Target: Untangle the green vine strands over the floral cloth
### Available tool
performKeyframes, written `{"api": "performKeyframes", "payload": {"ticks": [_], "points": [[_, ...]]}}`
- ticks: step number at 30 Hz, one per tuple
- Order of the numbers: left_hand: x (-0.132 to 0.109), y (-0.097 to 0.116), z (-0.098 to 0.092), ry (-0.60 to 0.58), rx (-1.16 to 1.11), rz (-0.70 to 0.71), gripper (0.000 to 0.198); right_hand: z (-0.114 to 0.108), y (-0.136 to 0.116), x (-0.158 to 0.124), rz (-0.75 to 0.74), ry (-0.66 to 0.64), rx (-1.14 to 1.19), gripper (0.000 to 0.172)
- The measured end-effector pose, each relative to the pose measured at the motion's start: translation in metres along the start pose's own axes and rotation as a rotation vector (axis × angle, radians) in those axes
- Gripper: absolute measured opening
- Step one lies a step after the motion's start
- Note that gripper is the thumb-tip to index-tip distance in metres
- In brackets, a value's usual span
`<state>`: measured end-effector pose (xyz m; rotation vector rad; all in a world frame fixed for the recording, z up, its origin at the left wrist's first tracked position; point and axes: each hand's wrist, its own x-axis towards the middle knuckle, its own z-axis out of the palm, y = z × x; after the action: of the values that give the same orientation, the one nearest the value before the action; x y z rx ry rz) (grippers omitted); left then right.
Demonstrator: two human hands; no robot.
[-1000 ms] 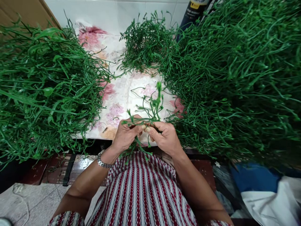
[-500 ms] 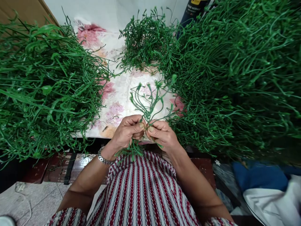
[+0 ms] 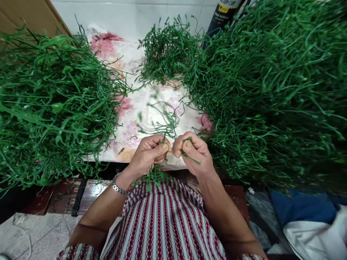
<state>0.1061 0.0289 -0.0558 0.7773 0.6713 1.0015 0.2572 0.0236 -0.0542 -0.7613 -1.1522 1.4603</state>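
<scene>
Hands, 2; both closed, set just apart before the body, with a narrow gap between them. Left hand: thumb and fingers pinched on a small bunch of green stems; right hand: thumb pressed on the curled fingers, 1 short green piece gripped, its end pointed back toward the wearer.

Bunch: held at the left hand, therefore nearer to it than to the right; long axis run roughly fore and aft, the blurred upper ends fanned out beyond the knuckles over the cloth, the lower ends hung below the fist toward the striped shirt; the join inside the fist is hidden. The right hand is placed beside the bunch, on its right flank.

Outward: loose greens in 3 masses; 1 left heap, well apart from the left hand; 1 right heap, near the right hand; 1 smaller clump at the back, met by the right heap; 1 dark cylinder stood behind.
</scene>
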Motion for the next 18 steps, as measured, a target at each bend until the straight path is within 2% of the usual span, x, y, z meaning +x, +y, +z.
{"api": "performKeyframes", "payload": {"ticks": [3, 6, 9, 12, 15, 18], "points": [[0.003, -0.001, 0.001, 0.067, 0.100, -0.008, 0.022, -0.011, -0.009, -0.004, -0.045, 0.046, -0.326, 0.016], [0.006, -0.002, 0.001, 0.165, 0.230, 0.025, 0.027, -0.021, -0.018, -0.010, -0.052, 0.110, -0.492, 0.015], [0.008, -0.001, 0.000, 0.218, 0.415, 0.109, 0.022, -0.023, -0.027, -0.014, -0.103, 0.149, -0.669, 0.016], [0.009, 0.000, 0.001, 0.258, 0.535, 0.217, 0.018, -0.020, -0.034, -0.015, -0.164, 0.148, -0.718, 0.018], [0.009, -0.001, 0.001, 0.304, 0.510, 0.196, 0.014, -0.017, -0.035, -0.016, -0.152, 0.146, -0.691, 0.019], [0.008, -0.004, 0.001, 0.298, 0.512, 0.179, 0.019, -0.017, -0.031, -0.016, -0.098, 0.093, -0.641, 0.019]]}}
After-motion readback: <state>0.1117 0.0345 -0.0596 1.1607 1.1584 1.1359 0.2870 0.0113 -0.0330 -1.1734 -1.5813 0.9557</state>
